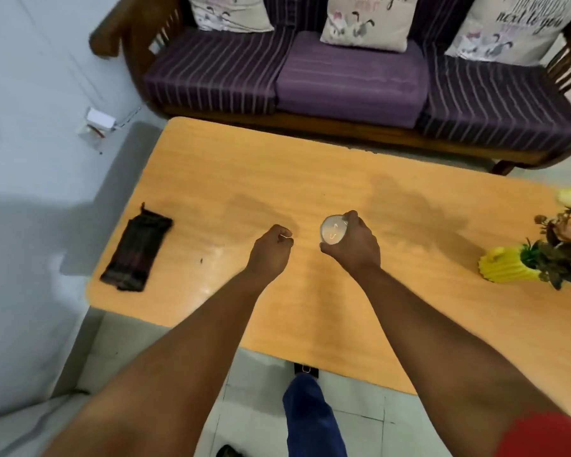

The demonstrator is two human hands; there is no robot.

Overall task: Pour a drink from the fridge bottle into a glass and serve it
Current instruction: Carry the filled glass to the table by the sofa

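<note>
One clear round glass [333, 229] stands near the middle of the smooth orange wood-grain bench [310, 179], the right hand [353, 245] wrapping its grip around the side. Left hand [271, 247] curls loosely just beside it, holding nothing. Dark striped cloth pouch [136, 250] lies by the left edge; ribbed yellow vase [505, 267] sits near the right edge.

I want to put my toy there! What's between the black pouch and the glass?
Only the empty left hand over bare table, between pouch and glass, in the head view.
</note>
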